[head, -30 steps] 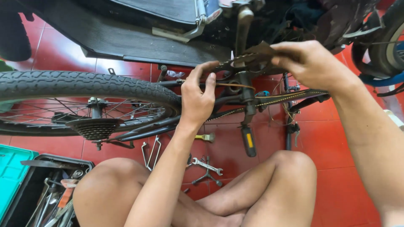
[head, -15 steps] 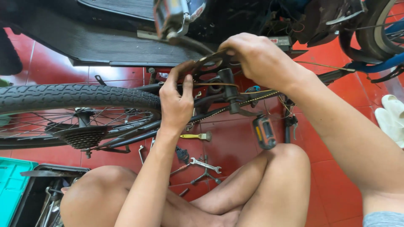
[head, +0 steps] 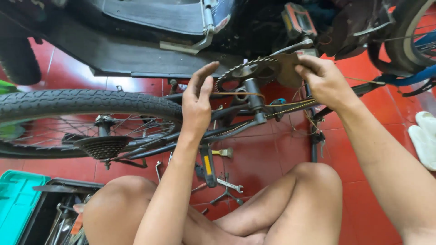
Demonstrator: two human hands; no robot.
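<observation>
chainring: toothed metal disc (head: 254,72), upper centre of view, on the crank of an upturned bicycle; teeth visible along its top and left edge, right part hidden behind fingers.
right hand: (head: 324,81) at the chainring's right edge, fingers curled and pinching the disc rim, thumb on the near side; closed on it.
left hand: (head: 197,104) just left of the chainring, palm facing the disc, fingers straight and spread upward, wide open, gripping nothing; fingertips near the teeth, contact cannot be told.
crank arm: dark bar (head: 253,97) running down from the chainring centre to the frame.
chain: (head: 290,106) slack, running from below the chainring toward the right hand side, lying along the frame tube and off the teeth.
pedals: one (head: 297,20) up above the chainring, one with yellow reflector (head: 207,165) hanging low beside the left forearm.
rear wheel: black tyre (head: 91,102) at left, spokes showing, cassette (head: 102,147) at the hub.
floor: red tiles (head: 268,154); open-end wrench (head: 229,185) and other small tools lying below the frame, between the knees.
toolbox: teal lid (head: 16,204) and black tray of tools (head: 50,218), lower left corner.
knees: bare, bent, left (head: 118,204) and right (head: 318,181), seated under the bike.
background: dark vehicle body (head: 150,41) across the top; another wheel (head: 408,41) top right; white sandal (head: 424,136) at the right edge.
</observation>
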